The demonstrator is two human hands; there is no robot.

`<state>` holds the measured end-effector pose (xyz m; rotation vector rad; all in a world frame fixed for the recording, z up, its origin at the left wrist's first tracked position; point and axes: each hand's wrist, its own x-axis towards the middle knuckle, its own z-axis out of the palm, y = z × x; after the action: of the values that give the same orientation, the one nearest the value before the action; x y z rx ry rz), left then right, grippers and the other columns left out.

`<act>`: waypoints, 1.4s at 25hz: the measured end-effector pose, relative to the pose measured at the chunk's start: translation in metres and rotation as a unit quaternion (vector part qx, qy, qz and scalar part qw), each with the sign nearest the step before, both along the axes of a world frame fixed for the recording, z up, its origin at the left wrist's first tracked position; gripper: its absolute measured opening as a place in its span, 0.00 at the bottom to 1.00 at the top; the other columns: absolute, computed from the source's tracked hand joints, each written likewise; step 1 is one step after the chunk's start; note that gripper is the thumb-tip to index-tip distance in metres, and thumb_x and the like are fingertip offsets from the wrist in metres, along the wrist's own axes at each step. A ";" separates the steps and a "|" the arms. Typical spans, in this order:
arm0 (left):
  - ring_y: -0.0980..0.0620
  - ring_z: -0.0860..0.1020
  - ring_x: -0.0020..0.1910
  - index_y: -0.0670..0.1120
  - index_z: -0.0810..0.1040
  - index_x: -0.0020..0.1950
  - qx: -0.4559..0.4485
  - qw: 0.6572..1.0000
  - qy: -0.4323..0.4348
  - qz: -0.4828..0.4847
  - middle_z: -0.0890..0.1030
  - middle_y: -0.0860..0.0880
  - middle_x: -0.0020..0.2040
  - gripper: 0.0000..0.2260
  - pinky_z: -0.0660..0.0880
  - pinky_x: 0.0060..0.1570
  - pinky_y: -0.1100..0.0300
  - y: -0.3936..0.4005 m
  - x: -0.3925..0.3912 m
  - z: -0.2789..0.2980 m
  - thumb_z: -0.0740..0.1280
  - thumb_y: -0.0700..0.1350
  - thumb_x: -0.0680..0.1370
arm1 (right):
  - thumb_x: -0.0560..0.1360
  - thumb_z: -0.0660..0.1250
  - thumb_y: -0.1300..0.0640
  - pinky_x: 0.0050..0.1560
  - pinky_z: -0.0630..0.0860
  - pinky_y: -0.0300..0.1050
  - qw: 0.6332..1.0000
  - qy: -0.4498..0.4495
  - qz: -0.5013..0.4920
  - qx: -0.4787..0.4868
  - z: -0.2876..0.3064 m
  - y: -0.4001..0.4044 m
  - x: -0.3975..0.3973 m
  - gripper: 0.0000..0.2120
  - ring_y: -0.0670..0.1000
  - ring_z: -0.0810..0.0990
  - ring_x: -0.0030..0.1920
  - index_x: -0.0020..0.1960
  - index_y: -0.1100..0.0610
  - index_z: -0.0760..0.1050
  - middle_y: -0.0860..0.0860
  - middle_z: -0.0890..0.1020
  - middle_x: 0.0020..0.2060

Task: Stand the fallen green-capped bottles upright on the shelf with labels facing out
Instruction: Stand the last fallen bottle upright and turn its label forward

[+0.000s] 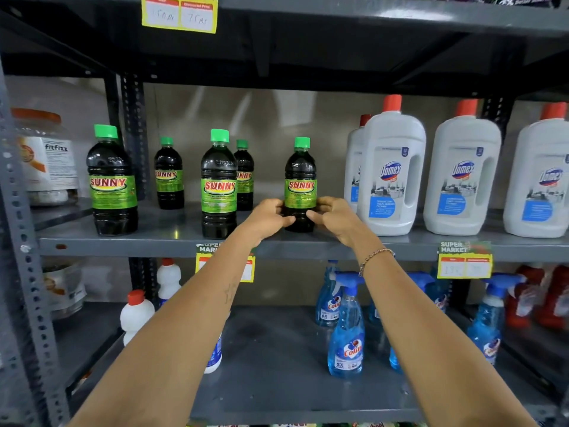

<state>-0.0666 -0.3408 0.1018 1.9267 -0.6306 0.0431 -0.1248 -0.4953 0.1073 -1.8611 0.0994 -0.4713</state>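
Note:
Several dark green-capped Sunny bottles stand upright on the grey middle shelf (pixel 172 240). The rightmost bottle (pixel 300 180) stands near the front edge with its green label facing out. My left hand (pixel 269 215) grips its lower left side and my right hand (pixel 334 215) grips its lower right side. Left of it stand a front bottle (pixel 219 183) and a far-left front bottle (pixel 111 180), both with labels out. Two smaller-looking bottles (pixel 169 174) (pixel 244 175) stand further back.
White Domex jugs (pixel 391 171) with red caps stand close to the right of the held bottle. A fitfizz jar (pixel 46 155) sits far left. Blue Colin spray bottles (pixel 346 328) and white bottles (pixel 135 312) fill the lower shelf. A shelf board hangs overhead.

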 end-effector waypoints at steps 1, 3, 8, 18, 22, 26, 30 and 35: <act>0.50 0.77 0.59 0.42 0.74 0.66 -0.009 1.000 -0.006 0.008 0.79 0.44 0.62 0.19 0.72 0.64 0.55 0.000 -0.001 -0.001 0.70 0.38 0.75 | 0.74 0.67 0.68 0.62 0.75 0.51 1.000 -0.002 0.006 0.005 -0.001 0.000 0.000 0.25 0.56 0.76 0.62 0.70 0.64 0.66 0.60 0.76 0.64; 0.50 0.77 0.59 0.42 0.74 0.66 -0.018 0.999 -0.014 0.023 0.79 0.44 0.61 0.20 0.72 0.64 0.55 -0.001 -0.004 -0.001 0.71 0.38 0.75 | 0.75 0.66 0.68 0.56 0.77 0.46 1.000 -0.004 0.014 0.017 0.000 -0.001 -0.001 0.24 0.54 0.77 0.59 0.70 0.64 0.66 0.60 0.76 0.64; 0.52 0.75 0.55 0.40 0.74 0.66 -0.033 0.999 -0.018 0.020 0.79 0.44 0.59 0.21 0.71 0.60 0.59 0.004 -0.019 0.002 0.71 0.36 0.74 | 0.75 0.65 0.70 0.51 0.77 0.43 0.999 -0.008 0.032 0.032 0.000 -0.001 -0.015 0.23 0.57 0.77 0.62 0.69 0.65 0.67 0.61 0.76 0.64; 0.52 0.79 0.51 0.41 0.76 0.62 -0.069 0.997 -0.023 0.001 0.81 0.47 0.53 0.20 0.73 0.55 0.61 0.016 -0.041 -0.002 0.75 0.37 0.70 | 0.75 0.65 0.68 0.52 0.77 0.42 0.998 -0.027 0.056 0.006 -0.002 -0.001 -0.042 0.21 0.53 0.77 0.58 0.68 0.64 0.69 0.59 0.77 0.62; 0.53 0.79 0.50 0.41 0.77 0.61 -0.080 0.997 -0.018 -0.008 0.81 0.48 0.50 0.20 0.74 0.55 0.61 0.019 -0.046 -0.003 0.75 0.37 0.70 | 0.75 0.66 0.67 0.48 0.78 0.40 0.998 -0.029 0.062 0.014 -0.003 0.000 -0.048 0.21 0.53 0.77 0.58 0.67 0.63 0.69 0.58 0.77 0.62; 0.51 0.81 0.51 0.40 0.77 0.61 -0.092 0.995 -0.011 -0.019 0.83 0.45 0.52 0.20 0.77 0.57 0.55 0.023 -0.046 -0.006 0.75 0.36 0.70 | 0.74 0.67 0.67 0.51 0.78 0.42 0.997 -0.031 0.064 0.024 -0.003 0.000 -0.050 0.22 0.52 0.78 0.57 0.67 0.63 0.70 0.58 0.78 0.62; 0.50 0.81 0.52 0.42 0.77 0.58 -0.091 0.996 -0.014 -0.016 0.83 0.46 0.51 0.18 0.77 0.58 0.51 0.022 -0.043 -0.007 0.75 0.36 0.70 | 0.74 0.68 0.66 0.57 0.77 0.48 0.997 -0.034 0.061 0.030 -0.004 0.000 -0.048 0.22 0.53 0.78 0.58 0.67 0.62 0.70 0.57 0.78 0.62; 0.51 0.80 0.52 0.45 0.77 0.57 -0.091 0.996 -0.009 -0.017 0.82 0.45 0.53 0.16 0.77 0.58 0.53 0.021 -0.043 -0.008 0.74 0.37 0.71 | 0.74 0.69 0.65 0.59 0.78 0.49 0.997 -0.048 0.056 0.038 -0.010 -0.001 -0.046 0.21 0.53 0.78 0.59 0.66 0.61 0.72 0.58 0.79 0.61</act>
<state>-0.1100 -0.3201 0.0937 1.7403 -0.6496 0.0941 -0.1705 -0.4962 0.0973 -1.7555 -0.0510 -0.4721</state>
